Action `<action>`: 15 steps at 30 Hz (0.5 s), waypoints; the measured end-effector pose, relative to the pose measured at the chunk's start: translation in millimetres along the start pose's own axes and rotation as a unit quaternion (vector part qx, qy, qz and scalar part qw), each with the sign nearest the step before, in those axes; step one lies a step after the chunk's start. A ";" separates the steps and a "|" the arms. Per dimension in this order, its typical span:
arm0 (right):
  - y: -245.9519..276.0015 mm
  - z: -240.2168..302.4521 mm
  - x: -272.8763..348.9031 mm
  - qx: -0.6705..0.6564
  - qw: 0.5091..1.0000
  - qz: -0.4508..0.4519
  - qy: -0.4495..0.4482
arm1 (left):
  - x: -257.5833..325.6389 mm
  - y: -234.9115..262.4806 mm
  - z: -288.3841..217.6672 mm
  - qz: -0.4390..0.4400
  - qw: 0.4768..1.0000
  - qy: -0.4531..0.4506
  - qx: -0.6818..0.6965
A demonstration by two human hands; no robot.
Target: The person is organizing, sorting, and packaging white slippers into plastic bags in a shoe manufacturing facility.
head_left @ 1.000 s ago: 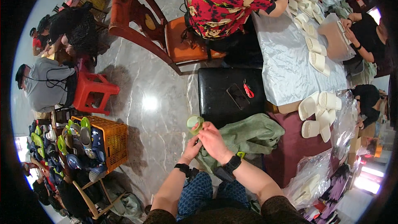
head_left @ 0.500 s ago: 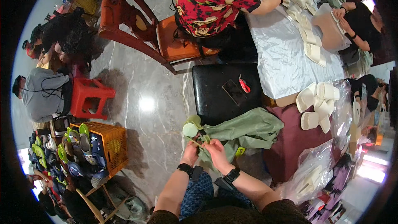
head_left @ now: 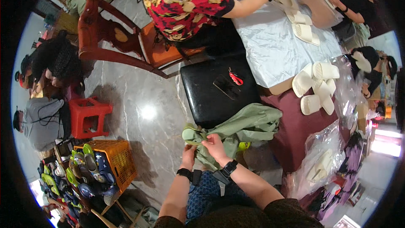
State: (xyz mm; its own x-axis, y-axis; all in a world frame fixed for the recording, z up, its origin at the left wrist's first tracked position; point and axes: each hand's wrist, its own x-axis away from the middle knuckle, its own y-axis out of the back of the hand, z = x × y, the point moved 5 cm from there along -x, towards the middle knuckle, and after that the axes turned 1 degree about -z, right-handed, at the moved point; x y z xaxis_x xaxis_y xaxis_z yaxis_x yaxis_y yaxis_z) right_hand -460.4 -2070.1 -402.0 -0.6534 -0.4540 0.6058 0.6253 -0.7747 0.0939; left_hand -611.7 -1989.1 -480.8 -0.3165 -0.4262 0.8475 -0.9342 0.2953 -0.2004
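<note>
While green shoe-like piece [head_left: 189,134] is clamped at lower centre by fingers of left hand [head_left: 188,155] and right hand [head_left: 217,148], handling is judged unfinished.

Single view: head cam, left one of a side-by-side pair, wide fisheye. Faces steeply down from head height, upright, unmirrored. Wearer's forearms [head_left: 174,196] enter from the bottom edge; left hand [head_left: 188,156] and right hand [head_left: 215,147] sit below centre, about arm's reach from the lens, small in frame. Coverage: wearer's lap [head_left: 203,198] at bottom, floor [head_left: 158,86] mid-frame, seated co-worker [head_left: 185,10] at top, orange crate [head_left: 125,164] left, covered table [head_left: 270,46] upper right. Edges bow toward the black rim; far sides look squashed, so detail there is probably unreliable.
</note>
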 end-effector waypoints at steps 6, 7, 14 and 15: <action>39.3 14.8 23.5 0.308 0.948 0.011 0.078 | -9.2 29.0 -39.6 -0.112 0.877 -0.125 -0.450; 58.5 5.4 24.9 0.261 0.964 0.004 0.053 | -5.0 14.1 -43.8 -0.091 0.876 -0.125 -0.458; 235.7 -27.1 40.5 0.195 0.907 -0.350 0.127 | 100.0 -77.8 -95.9 -0.088 0.741 -0.389 -0.540; 251.4 -21.3 43.6 0.254 0.877 -0.382 0.146 | 112.4 -87.9 -91.4 -0.066 0.694 -0.423 -0.579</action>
State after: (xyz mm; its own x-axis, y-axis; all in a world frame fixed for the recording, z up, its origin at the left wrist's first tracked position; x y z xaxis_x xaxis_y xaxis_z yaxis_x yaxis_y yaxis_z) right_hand -340.8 -2294.1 -368.9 -0.9992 -0.0389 -0.0080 0.0188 -0.6400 0.7682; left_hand -550.1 -1984.8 -323.0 -0.6820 -0.7196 0.1307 -0.3603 0.4861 0.7962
